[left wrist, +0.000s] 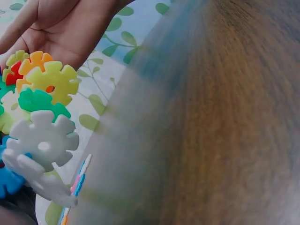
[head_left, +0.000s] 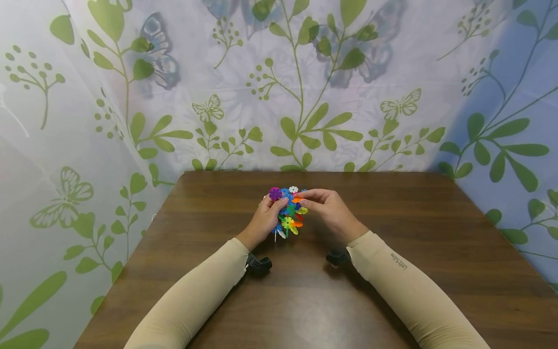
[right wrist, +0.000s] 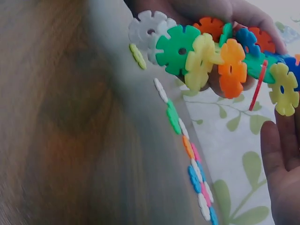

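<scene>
A cluster of interlocking flower-shaped plastic discs (head_left: 287, 210) in many colours is held up over the table. My left hand (head_left: 266, 213) grips its left side, thumb across the front below a purple disc (head_left: 275, 194). From the right, my right hand (head_left: 331, 208) pinches an orange disc (head_left: 298, 199) at the cluster's edge between thumb and index finger. White, green and yellow discs (right wrist: 199, 61) jut from the cluster in the right wrist view. In the left wrist view, a grey-white disc (left wrist: 43, 140) is nearest, with the right hand (left wrist: 61, 28) behind the cluster.
Loose discs (right wrist: 172, 117) lie flat in a line on the brown wooden table (head_left: 314, 300), near its edge in the right wrist view. A patterned cloth (head_left: 279, 97) with leaves and butterflies hangs behind the table. Black straps (head_left: 259, 265) are at both wrists, beside the beige sleeves (head_left: 200, 291).
</scene>
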A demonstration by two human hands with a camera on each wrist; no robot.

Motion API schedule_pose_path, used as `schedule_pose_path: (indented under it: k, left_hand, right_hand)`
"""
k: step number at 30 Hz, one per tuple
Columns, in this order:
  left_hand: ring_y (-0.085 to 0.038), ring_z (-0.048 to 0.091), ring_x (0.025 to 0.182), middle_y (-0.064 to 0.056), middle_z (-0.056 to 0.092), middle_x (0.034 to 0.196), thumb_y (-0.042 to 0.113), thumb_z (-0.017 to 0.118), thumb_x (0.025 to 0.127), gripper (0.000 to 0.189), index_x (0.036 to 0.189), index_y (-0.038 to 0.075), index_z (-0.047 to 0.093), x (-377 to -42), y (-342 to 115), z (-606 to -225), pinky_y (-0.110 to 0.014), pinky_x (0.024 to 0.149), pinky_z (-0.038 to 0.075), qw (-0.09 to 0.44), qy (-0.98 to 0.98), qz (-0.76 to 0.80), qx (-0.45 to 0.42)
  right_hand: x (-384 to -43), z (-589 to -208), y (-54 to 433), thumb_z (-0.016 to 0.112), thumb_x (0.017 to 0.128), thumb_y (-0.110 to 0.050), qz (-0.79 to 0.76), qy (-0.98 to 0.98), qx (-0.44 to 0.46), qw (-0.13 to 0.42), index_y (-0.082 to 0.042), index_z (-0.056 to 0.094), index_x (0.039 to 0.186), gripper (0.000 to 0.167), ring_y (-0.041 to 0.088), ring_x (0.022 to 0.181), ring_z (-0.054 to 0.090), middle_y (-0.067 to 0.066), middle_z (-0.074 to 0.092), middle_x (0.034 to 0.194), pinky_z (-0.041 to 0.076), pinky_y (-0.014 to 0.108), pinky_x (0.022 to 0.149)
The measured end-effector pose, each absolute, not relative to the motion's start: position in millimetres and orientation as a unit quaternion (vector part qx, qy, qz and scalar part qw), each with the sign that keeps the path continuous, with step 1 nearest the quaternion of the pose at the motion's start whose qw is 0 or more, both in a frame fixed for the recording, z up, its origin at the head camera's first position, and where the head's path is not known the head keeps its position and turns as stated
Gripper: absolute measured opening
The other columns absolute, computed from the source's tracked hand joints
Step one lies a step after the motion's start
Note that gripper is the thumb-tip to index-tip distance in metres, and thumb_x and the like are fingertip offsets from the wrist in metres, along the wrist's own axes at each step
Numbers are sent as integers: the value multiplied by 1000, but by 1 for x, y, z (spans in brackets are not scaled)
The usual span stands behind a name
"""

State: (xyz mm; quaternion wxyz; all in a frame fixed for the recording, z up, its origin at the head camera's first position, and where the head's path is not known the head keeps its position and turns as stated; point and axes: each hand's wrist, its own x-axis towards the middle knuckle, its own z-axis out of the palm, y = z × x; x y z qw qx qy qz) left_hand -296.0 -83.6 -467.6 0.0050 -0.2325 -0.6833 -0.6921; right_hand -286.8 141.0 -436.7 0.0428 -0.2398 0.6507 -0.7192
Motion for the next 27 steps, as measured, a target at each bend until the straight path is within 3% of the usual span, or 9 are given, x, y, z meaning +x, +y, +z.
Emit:
schedule_pose_path:
  k: [8, 16, 24, 27]
  left_hand:
    - [-32, 73, 101, -16, 71, 118, 30, 55, 112, 37, 131, -1, 62, -298, -88, -466, -41, 88, 60, -25, -669, -690, -276]
    - [-26, 72, 94, -12, 71, 106, 30, 57, 111, 31, 120, 0, 63, -297, -84, -467, -35, 86, 59, 14, -707, -668, -233]
    - [-23, 69, 89, -10, 69, 102, 37, 61, 109, 34, 113, 3, 64, -299, -78, -472, -33, 81, 59, 15, -703, -689, -176]
    - [-24, 70, 90, -11, 69, 104, 38, 60, 109, 37, 116, 1, 61, -300, -79, -472, -33, 83, 59, 12, -687, -708, -164]
  right_hand:
    - [-286, -438, 136, 66, 102, 3, -750, 622, -213, 66, 15, 67, 128, 28, 30, 117, 66, 17, 73, 123, 53, 40, 101]
    - [-286, -436, 135, 67, 103, -1, -732, 645, -209, 59, 12, 69, 127, 28, 30, 119, 65, 18, 72, 125, 53, 39, 102]
    - [-299, -441, 145, 56, 112, -23, -713, 673, -186, 57, 7, 62, 139, 41, 39, 132, 54, 20, 63, 139, 36, 58, 115]
    - [-311, -450, 154, 58, 111, -21, -644, 741, -185, 39, 4, 62, 140, 38, 43, 132, 53, 21, 60, 141, 38, 60, 112]
